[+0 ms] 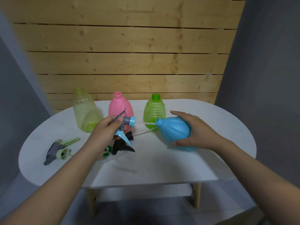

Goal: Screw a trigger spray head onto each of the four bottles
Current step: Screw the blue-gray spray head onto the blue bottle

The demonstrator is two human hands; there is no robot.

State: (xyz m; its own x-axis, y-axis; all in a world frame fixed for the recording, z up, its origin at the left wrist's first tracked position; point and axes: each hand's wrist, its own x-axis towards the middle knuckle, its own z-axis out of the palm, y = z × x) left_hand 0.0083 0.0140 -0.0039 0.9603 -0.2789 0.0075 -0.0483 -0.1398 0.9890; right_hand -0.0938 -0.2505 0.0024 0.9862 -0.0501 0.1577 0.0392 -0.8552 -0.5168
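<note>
My right hand (197,132) grips a blue bottle (174,132) tilted on its side, neck pointing left. My left hand (106,129) holds a blue and grey trigger spray head (128,121); its thin tube (144,122) reaches into the blue bottle's neck, while the collar stays a short way off. Standing open-necked at the back of the white table (162,163) are a pale yellow-green bottle (86,111), a pink bottle (119,108) and a ribbed green bottle (154,111).
A light green and grey spray head (59,149) lies at the table's left. A black spray head (121,146) and a green collar piece (108,151) lie under my left hand. A wooden slat wall stands behind the table.
</note>
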